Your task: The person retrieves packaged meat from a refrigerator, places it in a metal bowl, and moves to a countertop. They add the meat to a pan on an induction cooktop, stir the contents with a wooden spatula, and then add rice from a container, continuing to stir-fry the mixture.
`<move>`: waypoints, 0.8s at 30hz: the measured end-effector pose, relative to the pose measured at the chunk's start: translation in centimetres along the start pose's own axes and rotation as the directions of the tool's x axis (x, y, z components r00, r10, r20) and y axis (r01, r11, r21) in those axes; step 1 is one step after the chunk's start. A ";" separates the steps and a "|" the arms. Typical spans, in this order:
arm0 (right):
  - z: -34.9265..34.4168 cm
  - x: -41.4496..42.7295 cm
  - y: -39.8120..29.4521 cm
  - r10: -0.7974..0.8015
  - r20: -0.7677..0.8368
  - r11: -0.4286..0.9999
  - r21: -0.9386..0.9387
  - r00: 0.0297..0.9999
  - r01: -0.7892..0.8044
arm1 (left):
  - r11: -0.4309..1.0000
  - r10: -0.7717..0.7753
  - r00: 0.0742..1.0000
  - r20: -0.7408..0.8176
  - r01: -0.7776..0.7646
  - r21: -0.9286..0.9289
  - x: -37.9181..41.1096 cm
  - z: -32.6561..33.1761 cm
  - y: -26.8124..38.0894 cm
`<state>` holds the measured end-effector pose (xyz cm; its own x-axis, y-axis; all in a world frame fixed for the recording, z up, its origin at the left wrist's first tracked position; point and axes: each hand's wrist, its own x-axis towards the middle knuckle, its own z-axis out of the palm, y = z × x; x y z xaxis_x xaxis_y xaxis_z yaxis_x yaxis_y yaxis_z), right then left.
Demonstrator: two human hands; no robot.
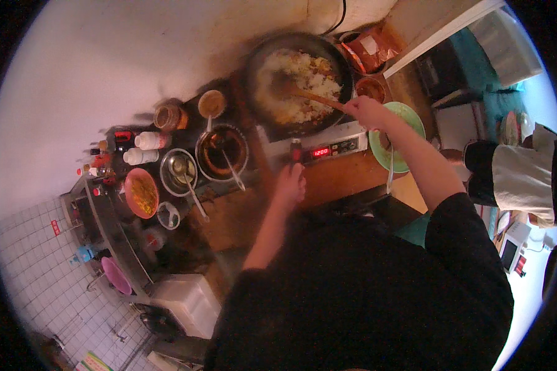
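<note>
A black wok [255, 99] stands on an electric cooktop [346, 146] with a lit red display. In it lies fried rice [322, 83] with yellow bits, partly veiled by steam. My right hand [364, 111] is closed around the handle of a wooden spatula [318, 98], whose blade rests in the rice. My left hand [291, 185], nearer my body, grips a dark handle [296, 150] that points toward the cooktop; it seems to be the wok's handle. Under my right forearm is a green bowl [415, 118] with a spoon [390, 174] in it.
Left of the wok stand a pot of dark sauce [207, 169] with a ladle, a metal bowl [166, 183] with a ladle, white bottles [141, 156] and a pink bowl of yellow food [141, 192]. A small red-brown bowl [370, 89] sits at right. Another person [522, 178] stands farther right.
</note>
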<state>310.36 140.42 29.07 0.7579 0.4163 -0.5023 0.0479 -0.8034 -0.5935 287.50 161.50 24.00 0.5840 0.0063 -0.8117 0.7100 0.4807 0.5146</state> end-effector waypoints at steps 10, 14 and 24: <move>-2.5 -0.4 -1.3 0.045 0.006 0.993 -0.106 0.999 -0.044 | 0.998 0.048 0.994 -0.095 -0.050 -0.025 0.7 0.5 -1.1; -2.8 -1.6 4.6 -0.345 -0.118 0.894 -0.345 0.931 0.287 | 0.996 0.038 0.999 -0.036 -0.041 -0.079 0.4 1.0 -0.8; 0.4 -3.5 -3.0 0.126 -0.016 0.990 -0.061 0.992 -0.127 | 0.996 0.054 0.998 0.025 -0.052 -0.068 0.7 -0.8 -0.2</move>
<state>307.31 141.52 32.38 0.7680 0.3051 -0.5631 -0.0087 -0.8742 -0.4855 287.43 162.11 23.05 0.6311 0.0108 -0.7756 0.6501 0.5382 0.5364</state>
